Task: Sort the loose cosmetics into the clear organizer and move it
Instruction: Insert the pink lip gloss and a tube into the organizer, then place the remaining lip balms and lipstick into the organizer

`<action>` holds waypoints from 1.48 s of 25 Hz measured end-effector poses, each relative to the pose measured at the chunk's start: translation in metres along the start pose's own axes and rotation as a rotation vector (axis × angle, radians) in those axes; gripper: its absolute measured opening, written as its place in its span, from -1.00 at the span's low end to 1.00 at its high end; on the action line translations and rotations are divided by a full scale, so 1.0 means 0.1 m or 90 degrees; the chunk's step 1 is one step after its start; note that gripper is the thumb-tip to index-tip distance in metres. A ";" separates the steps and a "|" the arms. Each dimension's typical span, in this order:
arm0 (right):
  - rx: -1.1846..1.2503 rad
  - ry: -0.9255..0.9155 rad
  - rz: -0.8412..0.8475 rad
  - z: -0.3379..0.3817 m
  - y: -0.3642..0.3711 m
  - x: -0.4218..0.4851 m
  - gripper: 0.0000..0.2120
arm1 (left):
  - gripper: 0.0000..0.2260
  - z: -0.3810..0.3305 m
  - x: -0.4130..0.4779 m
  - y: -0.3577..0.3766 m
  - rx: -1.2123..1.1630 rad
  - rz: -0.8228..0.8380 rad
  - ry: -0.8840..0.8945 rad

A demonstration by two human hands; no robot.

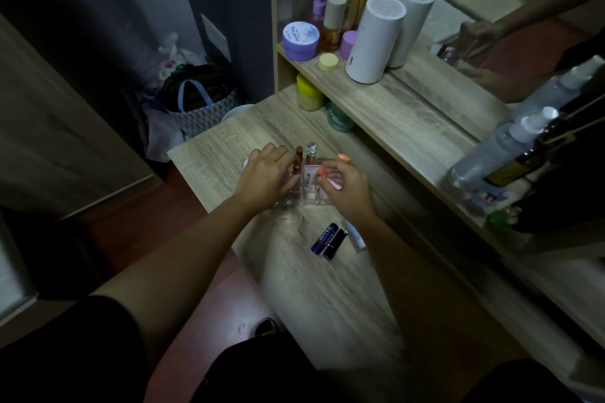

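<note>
The clear organizer (306,199) stands on the wooden desk (327,288) with several lip products upright in its slots, among them a brown lipstick (69,154) and a white tube (309,178). My left hand (266,173) rests on the organizer's left side, its fingers at a lipstick there. Over the right side, my right hand (347,188) holds a small pink item (330,180). Three loose pieces lie on the desk near my right wrist: a blue Nivea stick (324,238), a black lipstick (335,244) and a white tube (355,235).
A raised shelf (409,101) at the right holds jars, bottles and two white cylinders (373,39). Spray bottles (501,150) stand further right before a mirror. A yellow-lidded jar (307,93) and a green jar (340,118) sit under the shelf. Bags (196,101) lie on the floor left.
</note>
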State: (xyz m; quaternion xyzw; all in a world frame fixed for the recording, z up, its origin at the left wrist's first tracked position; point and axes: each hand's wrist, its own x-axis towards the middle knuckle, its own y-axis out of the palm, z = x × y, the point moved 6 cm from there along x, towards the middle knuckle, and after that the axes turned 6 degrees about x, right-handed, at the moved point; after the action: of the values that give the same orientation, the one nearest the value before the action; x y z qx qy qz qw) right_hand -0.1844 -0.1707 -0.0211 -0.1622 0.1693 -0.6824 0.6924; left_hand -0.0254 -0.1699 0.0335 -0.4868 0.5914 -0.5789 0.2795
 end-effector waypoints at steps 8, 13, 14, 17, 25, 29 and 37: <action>-0.098 0.048 -0.070 -0.30 -0.37 -0.34 -0.82 | -0.90 -0.36 -0.33 0.17 -0.132 0.082 0.025; -0.120 0.191 -0.031 -0.72 -0.40 -0.67 -0.76 | -0.82 -0.59 -0.66 0.74 -0.220 0.276 -0.110; -0.086 0.207 -0.016 -0.76 -0.39 -0.72 -0.75 | -0.79 -0.62 -0.70 0.80 -0.223 0.291 -0.133; -0.083 0.223 0.008 -0.80 -0.39 -0.82 -0.74 | -0.74 -0.64 -0.76 0.89 -0.206 0.310 -0.170; -0.122 0.147 -0.016 -0.56 -0.44 -0.85 -0.74 | -0.78 -0.40 -0.92 0.79 -0.224 0.269 -0.243; 0.043 0.114 -0.006 -0.21 -0.18 -0.72 -0.66 | -0.71 -0.13 -0.92 0.57 -0.360 0.138 -0.360; 0.144 0.036 -0.076 0.12 0.22 -0.45 -0.67 | -0.81 0.20 -0.65 0.22 -0.350 -0.041 -0.321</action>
State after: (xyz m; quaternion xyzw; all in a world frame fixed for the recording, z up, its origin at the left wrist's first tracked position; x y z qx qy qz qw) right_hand -0.1600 -0.1253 -0.0198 -0.0731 0.1008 -0.7414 0.6594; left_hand 0.0107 -0.1231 -0.0061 -0.6892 0.6219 -0.2687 0.2570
